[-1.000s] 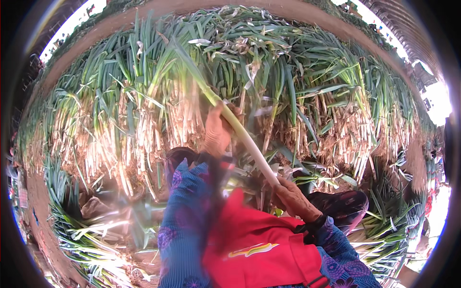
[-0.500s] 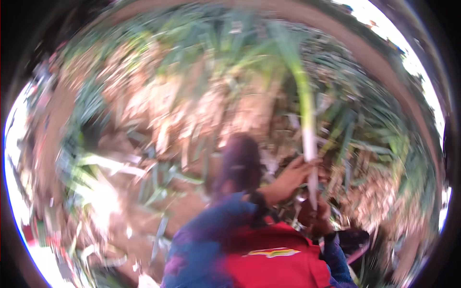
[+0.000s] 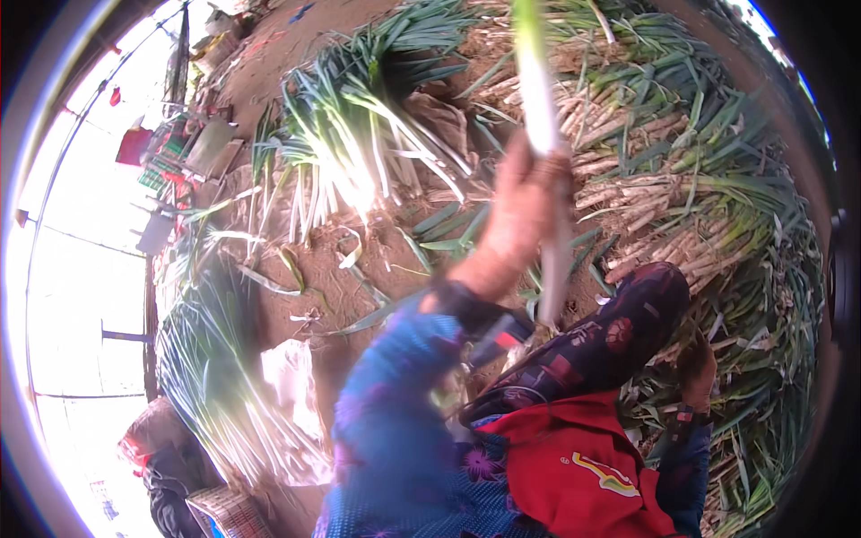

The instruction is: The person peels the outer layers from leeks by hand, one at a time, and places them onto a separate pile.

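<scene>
My left hand point(image 3: 529, 202) is raised in front of me, its fingers wrapped round the white shaft of a long green onion point(image 3: 536, 81). The onion stands nearly upright; its root end hangs below my hand and its green top runs out at the upper edge. Motion blurs the hand and the onion a little. My right hand point(image 3: 697, 372) is low on the right, just past my bent knee, against the pile of untrimmed green onions point(image 3: 646, 197). Its fingers are in shade and partly hidden among the leaves.
Cleaned green onions with white shafts lie in one bunch point(image 3: 359, 152) ahead and another bunch point(image 3: 224, 386) at the left. Torn leaves litter the brown ground point(image 3: 314, 278). A woven basket point(image 3: 229, 513) stands at the lower left, beside a dark cloth bundle point(image 3: 166, 466). Metal poles rise farther left.
My view has swung to the left. Both hands were together on the onion's lower shaft; now the left alone holds it up, and the right has moved away to the pile.
</scene>
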Demonstrator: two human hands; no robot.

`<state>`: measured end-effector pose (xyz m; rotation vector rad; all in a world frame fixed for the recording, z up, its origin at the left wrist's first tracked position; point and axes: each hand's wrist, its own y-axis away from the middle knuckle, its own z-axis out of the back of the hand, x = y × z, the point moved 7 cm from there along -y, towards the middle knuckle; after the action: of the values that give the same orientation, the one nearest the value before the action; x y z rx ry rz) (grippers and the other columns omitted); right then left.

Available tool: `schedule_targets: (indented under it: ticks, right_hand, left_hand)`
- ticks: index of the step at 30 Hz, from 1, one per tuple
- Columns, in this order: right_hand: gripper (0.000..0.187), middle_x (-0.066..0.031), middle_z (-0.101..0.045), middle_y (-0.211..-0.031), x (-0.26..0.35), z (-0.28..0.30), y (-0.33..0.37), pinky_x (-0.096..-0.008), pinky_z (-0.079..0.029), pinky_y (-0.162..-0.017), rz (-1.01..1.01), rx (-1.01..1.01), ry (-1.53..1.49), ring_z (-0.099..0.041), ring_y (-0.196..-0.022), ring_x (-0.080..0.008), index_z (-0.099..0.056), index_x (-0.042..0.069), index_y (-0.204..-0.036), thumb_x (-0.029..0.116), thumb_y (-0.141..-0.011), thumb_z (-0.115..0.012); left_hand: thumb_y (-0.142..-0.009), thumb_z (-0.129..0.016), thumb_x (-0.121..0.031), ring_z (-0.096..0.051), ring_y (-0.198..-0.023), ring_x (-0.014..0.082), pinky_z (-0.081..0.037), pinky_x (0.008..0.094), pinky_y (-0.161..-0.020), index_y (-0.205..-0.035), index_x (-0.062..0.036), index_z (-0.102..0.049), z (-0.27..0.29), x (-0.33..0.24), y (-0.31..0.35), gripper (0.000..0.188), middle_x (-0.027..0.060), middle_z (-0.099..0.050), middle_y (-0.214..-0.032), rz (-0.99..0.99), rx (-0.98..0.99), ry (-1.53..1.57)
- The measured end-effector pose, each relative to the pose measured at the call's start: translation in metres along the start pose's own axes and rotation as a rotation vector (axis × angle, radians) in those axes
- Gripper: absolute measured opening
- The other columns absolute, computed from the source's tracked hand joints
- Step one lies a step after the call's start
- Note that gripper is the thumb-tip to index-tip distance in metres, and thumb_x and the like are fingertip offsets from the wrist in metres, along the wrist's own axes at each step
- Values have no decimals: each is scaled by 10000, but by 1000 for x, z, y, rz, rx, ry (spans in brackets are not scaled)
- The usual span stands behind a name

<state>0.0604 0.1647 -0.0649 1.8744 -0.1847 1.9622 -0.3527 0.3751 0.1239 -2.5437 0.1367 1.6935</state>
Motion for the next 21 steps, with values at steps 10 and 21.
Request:
schedule_targets:
  ticks: [10, 21]
  right_hand:
    - [369, -142, -648, -948, -144, 199, -52, -378, -505, -696, 391, 261, 1072, -634, -836, -266, -590, 22, -1127, 156, -787, -644]
    - [289, -99, -637, -891, -198, 108, -20, -340, -503, -697, -171, 17, -286, -618, -817, -239, -595, 47, -1065, 161, -801, -624]
  left_hand:
    - [-945, -491, -308, -610, -937, 285, -479, 419, -785, -1051, -68, -549, 415, -94, 197, 269, 135, -616, -984, 15, -1459, -1353]
    - [-798, -618, -324, -347, -1335, 338, -317, 442, -1091, -1445, -20, -253, 502, 20, 259, 803, 216, -319, -1455, 807, -1329, -1634]
